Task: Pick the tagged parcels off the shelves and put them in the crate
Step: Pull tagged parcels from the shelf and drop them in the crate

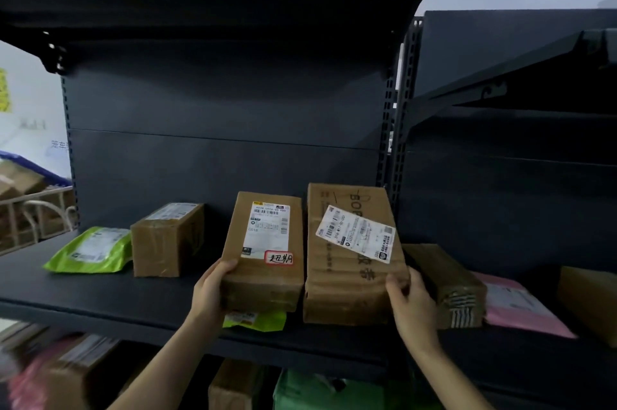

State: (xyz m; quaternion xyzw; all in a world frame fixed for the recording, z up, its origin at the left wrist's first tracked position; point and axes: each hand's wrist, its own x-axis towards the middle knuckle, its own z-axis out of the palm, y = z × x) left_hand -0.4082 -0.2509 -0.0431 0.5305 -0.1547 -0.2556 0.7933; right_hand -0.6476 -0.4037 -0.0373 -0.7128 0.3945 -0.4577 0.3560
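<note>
A brown cardboard parcel (263,262) with a white shipping label and a small red-edged handwritten tag lies on the dark shelf (110,296), resting on a green pouch (257,321). My left hand (212,289) grips its near left corner. Right beside it lies a larger brown box (344,276) with a slanted white label; my right hand (412,304) holds that box's near right corner, thumb on the box. No crate can be made out.
On the same shelf lie a green mailer (90,251), a small taped box (167,239), a striped-tape box (450,286), a pink mailer (524,309) and another box (587,302) at the right edge. More parcels fill the shelf below. A white rack with boxes (20,205) stands left.
</note>
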